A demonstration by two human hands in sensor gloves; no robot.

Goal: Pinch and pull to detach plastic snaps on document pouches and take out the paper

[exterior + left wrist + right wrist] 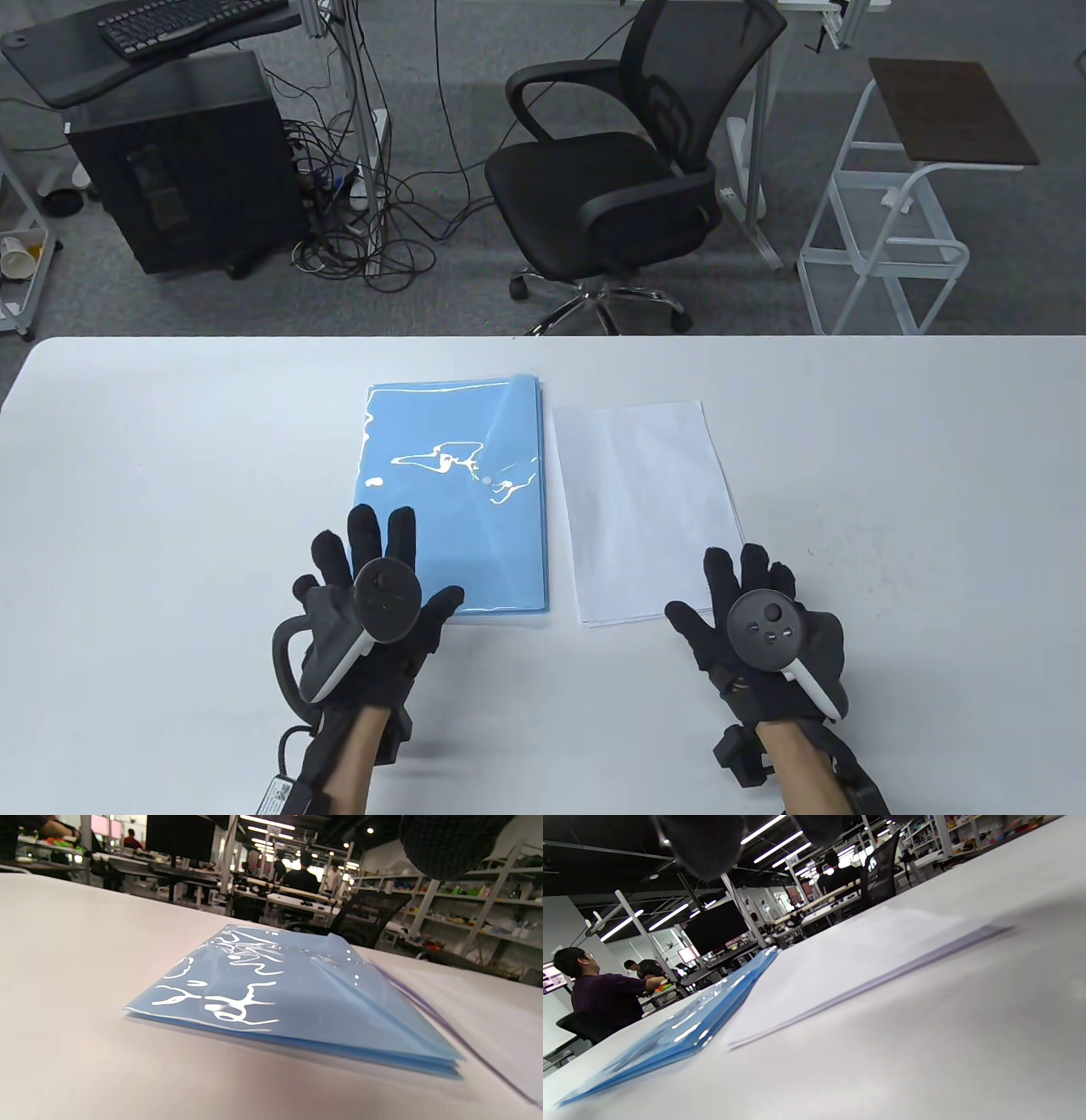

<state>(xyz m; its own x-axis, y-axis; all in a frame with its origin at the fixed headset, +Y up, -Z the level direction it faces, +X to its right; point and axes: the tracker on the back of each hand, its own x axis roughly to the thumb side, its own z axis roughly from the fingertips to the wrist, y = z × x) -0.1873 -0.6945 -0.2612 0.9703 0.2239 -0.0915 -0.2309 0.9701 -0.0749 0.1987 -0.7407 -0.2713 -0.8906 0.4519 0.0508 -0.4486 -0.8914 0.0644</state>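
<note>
On white table, blue pouches beside paper, left hand fingers spread over near edge, right hand grip relaxed, nr paper.

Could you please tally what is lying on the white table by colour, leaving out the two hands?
Blue: 1 stack of document pouches; how many pouches it holds cannot be told.
White: 1 stack of paper, lying just right of the pouches.
Total: 2 stacks on the table.
</note>
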